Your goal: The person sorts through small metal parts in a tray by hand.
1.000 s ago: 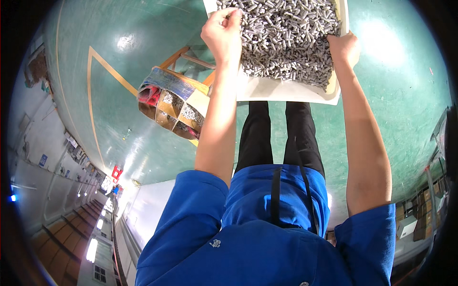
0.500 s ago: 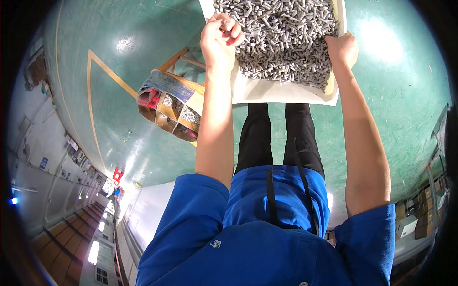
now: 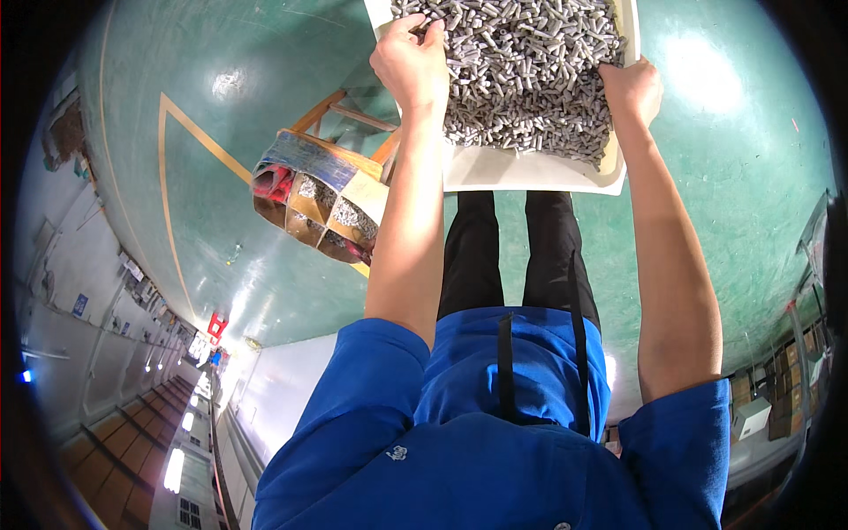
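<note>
A white tray is heaped with many small grey cylindrical pieces. My right hand is closed round the tray's right side, its fingers partly hidden by the rim. At the left side of the tray, my left hand hangs over the pieces. Its thumb and forefinger are apart with their tips among the grey pieces, and I make out nothing held between them. The other fingers of that hand are mostly hidden.
Left of my left forearm stands a divided cardboard box holding grey pieces and something red, beside a wooden frame. Yellow lines mark the green floor. A white box and shelving are at the far right.
My left hand has moved slightly right and turned, its curled fingers now stretched toward the pieces. My right hand keeps its hold on the tray.
</note>
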Motion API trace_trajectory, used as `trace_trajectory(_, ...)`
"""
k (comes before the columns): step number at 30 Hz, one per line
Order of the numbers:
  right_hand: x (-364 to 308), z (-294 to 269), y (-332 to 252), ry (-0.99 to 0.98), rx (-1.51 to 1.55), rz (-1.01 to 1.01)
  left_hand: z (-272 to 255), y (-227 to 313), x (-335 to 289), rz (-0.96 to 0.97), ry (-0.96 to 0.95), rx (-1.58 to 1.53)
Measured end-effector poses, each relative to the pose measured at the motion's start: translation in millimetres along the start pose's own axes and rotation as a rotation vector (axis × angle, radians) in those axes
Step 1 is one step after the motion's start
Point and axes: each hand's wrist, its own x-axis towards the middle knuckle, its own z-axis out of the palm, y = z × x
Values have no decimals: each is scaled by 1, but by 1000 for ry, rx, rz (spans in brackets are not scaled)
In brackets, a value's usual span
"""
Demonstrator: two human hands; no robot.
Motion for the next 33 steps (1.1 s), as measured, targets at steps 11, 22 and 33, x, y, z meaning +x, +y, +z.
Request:
trace_trajectory(11, 3, -3, -1, -12, 16, 12, 5, 7, 10, 59, -49, 80)
trace_trajectory(22, 7, -12, -12, -30, 19, 41, -18, 16, 40, -557, -630, -1339)
trace_trajectory(33, 20, -20, -13, -11, 21, 26, 3, 41, 55, -355, -663, -1116)
